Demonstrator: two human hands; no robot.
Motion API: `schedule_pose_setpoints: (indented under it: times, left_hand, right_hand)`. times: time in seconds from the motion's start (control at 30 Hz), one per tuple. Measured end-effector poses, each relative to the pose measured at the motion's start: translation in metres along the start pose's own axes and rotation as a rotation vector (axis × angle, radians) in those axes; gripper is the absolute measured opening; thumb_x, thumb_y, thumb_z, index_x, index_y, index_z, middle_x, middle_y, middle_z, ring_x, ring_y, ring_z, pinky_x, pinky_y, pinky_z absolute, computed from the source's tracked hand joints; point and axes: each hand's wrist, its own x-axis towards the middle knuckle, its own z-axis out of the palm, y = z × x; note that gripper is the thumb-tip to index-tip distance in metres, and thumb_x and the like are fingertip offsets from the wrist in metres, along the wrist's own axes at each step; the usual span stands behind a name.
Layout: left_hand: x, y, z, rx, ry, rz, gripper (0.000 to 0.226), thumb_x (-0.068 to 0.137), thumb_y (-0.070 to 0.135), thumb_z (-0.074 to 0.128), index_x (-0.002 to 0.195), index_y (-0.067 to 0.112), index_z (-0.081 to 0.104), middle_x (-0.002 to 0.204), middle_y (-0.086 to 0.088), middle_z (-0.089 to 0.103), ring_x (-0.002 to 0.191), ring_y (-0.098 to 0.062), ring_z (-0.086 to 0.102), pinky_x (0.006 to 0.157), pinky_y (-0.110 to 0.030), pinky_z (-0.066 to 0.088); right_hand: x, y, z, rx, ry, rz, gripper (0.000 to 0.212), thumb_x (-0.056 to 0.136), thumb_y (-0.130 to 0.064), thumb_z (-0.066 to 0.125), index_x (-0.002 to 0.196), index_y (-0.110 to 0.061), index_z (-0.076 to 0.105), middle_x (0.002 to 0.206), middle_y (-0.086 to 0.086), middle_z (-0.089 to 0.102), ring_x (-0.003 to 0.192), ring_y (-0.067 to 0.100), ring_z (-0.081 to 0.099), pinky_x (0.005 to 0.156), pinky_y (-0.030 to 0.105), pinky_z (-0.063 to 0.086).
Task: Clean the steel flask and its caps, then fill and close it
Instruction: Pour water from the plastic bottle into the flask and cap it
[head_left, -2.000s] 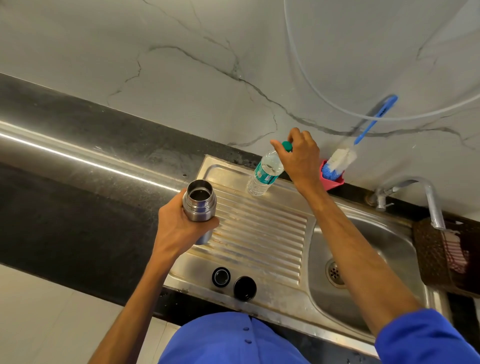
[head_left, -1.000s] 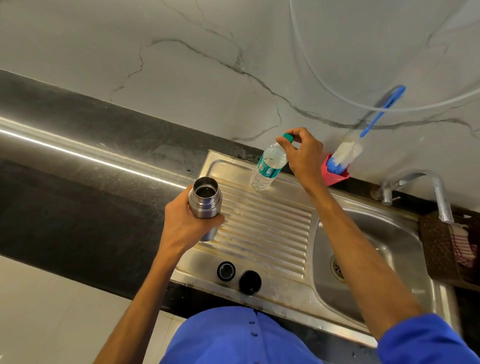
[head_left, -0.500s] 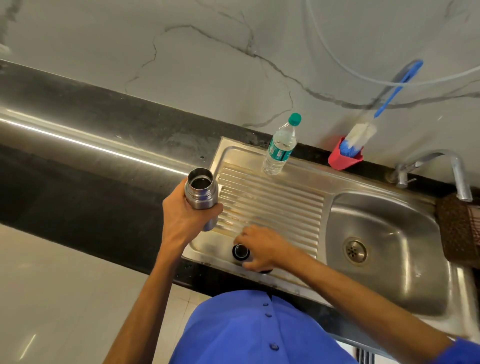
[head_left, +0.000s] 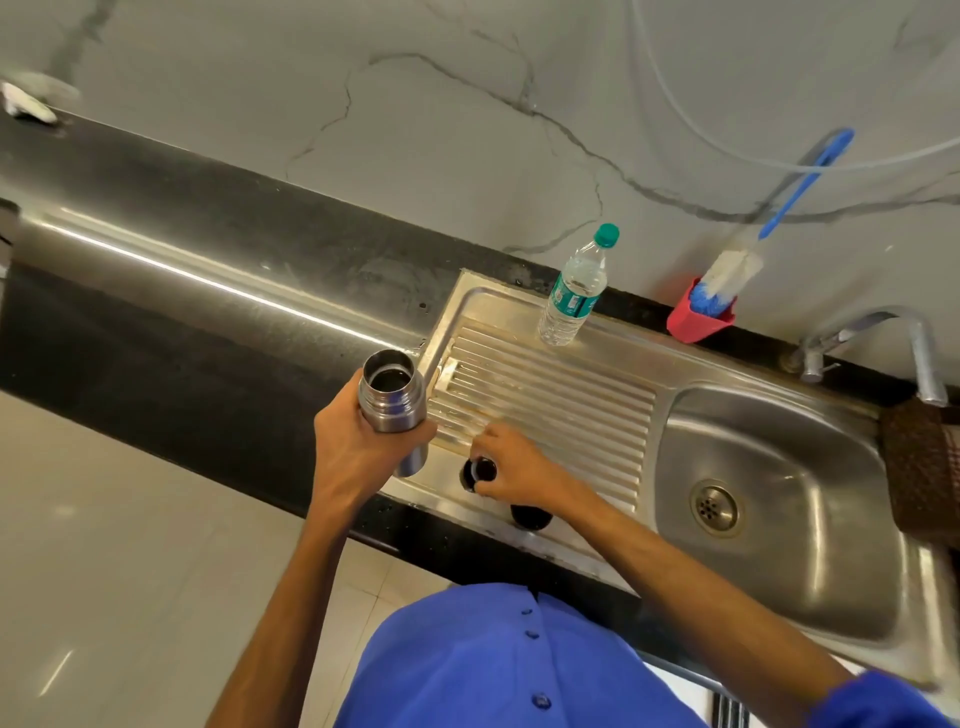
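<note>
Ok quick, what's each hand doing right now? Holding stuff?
Left hand: holding the open steel flask upright, fingers wrapped round it.
Right hand: fingers pinching the small black cap on the drainboard.

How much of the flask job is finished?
Mostly done: the steel flask, gripped by the left hand, is open with liquid inside. The right hand pinches the inner cap. Left: close it with that and the outer cap.
</note>
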Motion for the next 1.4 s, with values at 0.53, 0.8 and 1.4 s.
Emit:
schedule_pose_setpoints:
  times: [0.53,0.8,1.4]
  left_hand:
    - [-0.028,0.072,0.088,-0.011,-0.171,0.077,0.058,0.06,0.01,0.101,0.102,0.031,0.067,0.088,0.026,0.075,0.088,0.006,0.071,0.071,-0.008,0.052]
    - [-0.051,0.12,0.163,-0.028,-0.249,0.157,0.057,0.055,0.009,0.102,0.095,0.031,0.068,0.083,0.021,0.075,0.081,0.002,0.07,0.068,-0.008,0.05]
    - [-0.097,0.163,0.236,-0.024,-0.271,0.194,0.063,0.056,0.005,0.101,0.094,0.038,0.063,0.082,0.037,0.07,0.081,0.01,0.069,0.069,-0.004,0.048]
  right_hand:
    - [-0.141,-0.034,-0.209,1.641,0.405,-0.207,0.065,0.079,0.013,0.067,0.139,0.0,0.044,0.115,0.023,0.071,0.101,0.037,0.075,0.094,0.048,0.059]
    - [-0.204,-0.001,-0.241,0.987,0.563,-0.045,0.06,0.075,-0.002,0.09,0.115,0.0,0.045,0.11,0.033,0.064,0.095,0.051,0.063,0.092,0.064,0.052]
    - [-0.275,0.073,-0.26,0.328,0.729,0.133,0.065,0.063,-0.047,0.096,0.121,-0.032,0.072,0.103,-0.005,0.058,0.09,0.011,0.058,0.069,0.017,0.057]
